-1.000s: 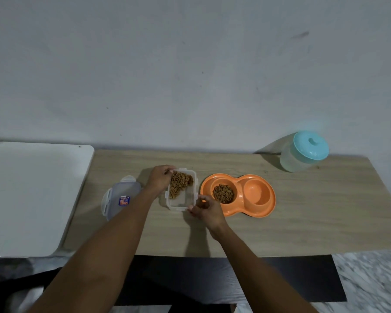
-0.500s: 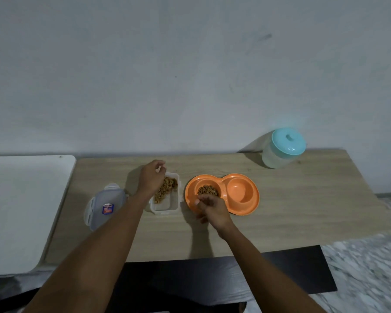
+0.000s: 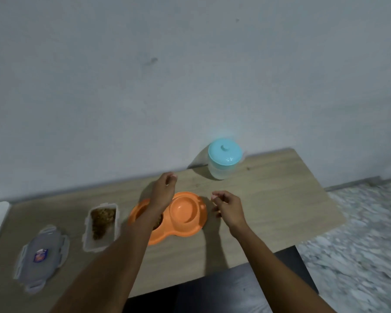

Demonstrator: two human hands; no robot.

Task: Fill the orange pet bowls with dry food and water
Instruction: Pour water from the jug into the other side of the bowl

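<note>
Orange pet bowl [image 3: 185, 213] mid table [image 3: 269, 199]: L well kibble, R well dry. L hand [image 3: 164, 193] over it, R hand [image 3: 229, 206] beside, fingers loosely curled, empty; prob. bound for jar [image 3: 224, 163] behind: water.

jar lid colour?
Light blue lid on a translucent jar; head view, the only one.

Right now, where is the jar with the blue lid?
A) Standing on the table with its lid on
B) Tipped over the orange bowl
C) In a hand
A: the jar stands upright on the table, its lid on, and neither the left hand nor the right hand touches it.
</note>
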